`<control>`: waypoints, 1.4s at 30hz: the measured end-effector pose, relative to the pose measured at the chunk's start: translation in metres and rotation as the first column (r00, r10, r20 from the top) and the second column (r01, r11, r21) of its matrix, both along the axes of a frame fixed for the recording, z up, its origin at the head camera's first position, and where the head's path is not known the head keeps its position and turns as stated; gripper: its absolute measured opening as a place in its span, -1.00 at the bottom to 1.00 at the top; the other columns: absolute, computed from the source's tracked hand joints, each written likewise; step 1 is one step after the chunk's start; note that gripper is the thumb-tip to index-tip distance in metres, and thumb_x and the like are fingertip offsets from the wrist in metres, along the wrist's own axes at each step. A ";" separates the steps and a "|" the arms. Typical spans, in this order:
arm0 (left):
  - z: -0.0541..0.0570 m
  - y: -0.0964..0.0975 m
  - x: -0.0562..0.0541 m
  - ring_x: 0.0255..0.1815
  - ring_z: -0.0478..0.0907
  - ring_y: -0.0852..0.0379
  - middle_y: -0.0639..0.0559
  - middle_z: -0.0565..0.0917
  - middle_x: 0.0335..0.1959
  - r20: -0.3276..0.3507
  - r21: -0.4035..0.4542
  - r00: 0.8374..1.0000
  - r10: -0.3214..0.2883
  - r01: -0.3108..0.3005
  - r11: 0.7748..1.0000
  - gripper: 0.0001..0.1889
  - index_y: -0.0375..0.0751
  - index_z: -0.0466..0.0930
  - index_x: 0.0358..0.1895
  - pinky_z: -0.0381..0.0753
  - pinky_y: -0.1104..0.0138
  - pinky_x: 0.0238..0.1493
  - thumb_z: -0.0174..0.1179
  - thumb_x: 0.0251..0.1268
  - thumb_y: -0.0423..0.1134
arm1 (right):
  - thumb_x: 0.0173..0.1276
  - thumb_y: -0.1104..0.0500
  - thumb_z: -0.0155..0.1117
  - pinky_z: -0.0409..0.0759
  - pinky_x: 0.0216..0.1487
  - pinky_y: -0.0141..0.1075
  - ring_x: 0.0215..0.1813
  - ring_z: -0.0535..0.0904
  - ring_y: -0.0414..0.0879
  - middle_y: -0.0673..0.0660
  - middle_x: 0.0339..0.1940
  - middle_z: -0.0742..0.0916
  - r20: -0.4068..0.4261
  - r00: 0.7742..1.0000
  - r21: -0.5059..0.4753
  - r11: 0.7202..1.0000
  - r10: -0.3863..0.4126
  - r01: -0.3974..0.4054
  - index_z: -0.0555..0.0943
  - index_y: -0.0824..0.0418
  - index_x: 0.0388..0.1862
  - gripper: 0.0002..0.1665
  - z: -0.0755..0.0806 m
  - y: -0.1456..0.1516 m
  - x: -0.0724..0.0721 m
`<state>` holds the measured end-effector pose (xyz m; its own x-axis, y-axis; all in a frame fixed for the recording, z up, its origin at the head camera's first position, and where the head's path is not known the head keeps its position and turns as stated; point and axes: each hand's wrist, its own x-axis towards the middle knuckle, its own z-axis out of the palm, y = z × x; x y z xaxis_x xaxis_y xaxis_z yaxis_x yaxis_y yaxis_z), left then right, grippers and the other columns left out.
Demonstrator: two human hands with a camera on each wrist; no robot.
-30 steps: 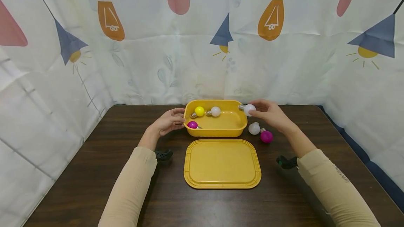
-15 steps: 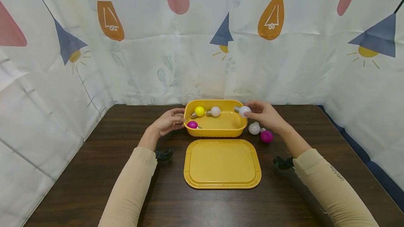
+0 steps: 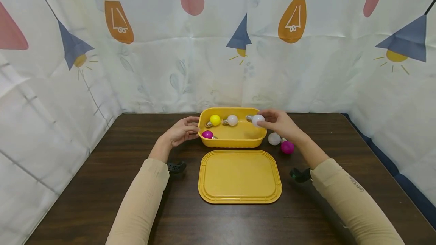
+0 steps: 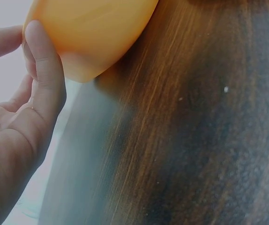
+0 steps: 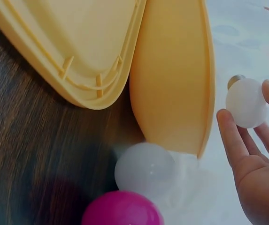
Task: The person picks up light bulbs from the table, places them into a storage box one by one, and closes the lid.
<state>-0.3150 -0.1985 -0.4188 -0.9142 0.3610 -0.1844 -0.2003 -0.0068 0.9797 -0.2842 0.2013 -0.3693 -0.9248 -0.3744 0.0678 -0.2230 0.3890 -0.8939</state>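
My right hand [image 3: 281, 124] pinches a white light bulb [image 3: 258, 120] by its globe, over the right part of a yellow plastic box [image 3: 233, 144]; the screw base points left. Its fingertips [image 5: 226, 117] sit against the globe in the right wrist view. At the box's left end my left hand [image 3: 182, 131] grips the rim, with the thumb [image 4: 39, 40] on the outer wall. Inside the box lie a yellow bulb [image 3: 215, 120], another white bulb [image 3: 232, 120] and a magenta bulb [image 3: 207, 134].
On the dark wooden table [image 3: 238, 224], right of the box, lie a white bulb [image 3: 274, 139] and a magenta bulb [image 3: 287, 147]. A yellow lid [image 3: 240, 177] rests in front of the box. A patterned curtain [image 3: 153, 67] hangs behind the table.
My right hand has moved left with the white bulb, from the box's right rim to over its inside. The left hand has stayed at the rim.
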 end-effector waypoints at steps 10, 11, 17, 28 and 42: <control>0.000 0.000 0.000 -0.18 0.67 0.11 -0.42 0.40 0.31 0.000 -0.010 1.000 -0.004 0.004 1.000 -0.38 -0.34 0.12 0.53 0.71 0.27 0.01 0.11 0.48 -0.51 | 0.47 -0.01 0.39 0.54 0.24 0.18 0.25 0.57 0.16 0.24 0.28 0.61 0.001 1.000 0.010 1.000 0.009 -0.009 0.52 0.26 0.35 -0.40 0.002 -0.009 -0.001; 0.000 0.000 0.000 -0.18 0.67 0.11 -0.42 0.39 0.32 -0.001 -0.011 1.000 -0.005 0.005 1.000 -0.37 -0.34 0.12 0.53 0.71 0.26 0.03 0.11 0.48 -0.50 | 0.46 -0.02 0.39 0.54 0.24 0.18 0.25 0.57 0.16 0.23 0.29 0.61 0.003 1.000 0.011 1.000 0.008 -0.008 0.52 0.25 0.35 -0.39 0.001 -0.010 -0.001; 0.000 0.000 -0.001 -0.17 0.67 0.10 -0.41 0.41 0.32 -0.003 -0.008 1.000 -0.004 0.004 1.000 -0.37 -0.34 0.12 0.53 0.71 0.27 0.01 0.12 0.48 -0.49 | 0.46 -0.01 0.40 0.52 0.28 0.17 0.26 0.57 0.17 0.23 0.27 0.61 0.013 1.000 0.001 1.000 0.020 -0.020 0.54 0.26 0.31 -0.42 -0.002 -0.013 -0.004; 0.000 -0.001 0.000 -0.19 0.66 0.10 -0.42 0.41 0.29 -0.003 -0.007 1.000 -0.003 0.003 1.000 -0.39 -0.34 0.13 0.52 0.72 0.27 0.00 0.11 0.48 -0.50 | 0.46 0.00 0.40 0.53 0.28 0.15 0.26 0.57 0.16 0.21 0.26 0.62 0.014 0.999 -0.007 1.000 0.029 -0.029 0.56 0.26 0.29 -0.45 -0.003 -0.020 -0.005; 0.001 0.000 0.000 -0.21 0.66 0.12 -0.43 0.39 0.28 0.005 0.006 1.000 -0.017 0.017 1.000 -0.36 -0.38 0.07 0.55 0.72 0.26 0.00 0.07 0.50 -0.52 | 0.47 0.01 0.39 0.48 0.32 0.18 0.29 0.54 0.16 0.21 0.34 0.57 0.023 0.998 -0.031 0.998 0.056 -0.056 0.52 0.23 0.37 -0.40 -0.009 -0.032 -0.009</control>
<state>-0.3151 -0.1988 -0.4176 -0.9070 0.3774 -0.1871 -0.2055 -0.0088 0.9786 -0.2934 0.1696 -0.3783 -0.9040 -0.4237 0.0577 -0.2218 0.3494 -0.9103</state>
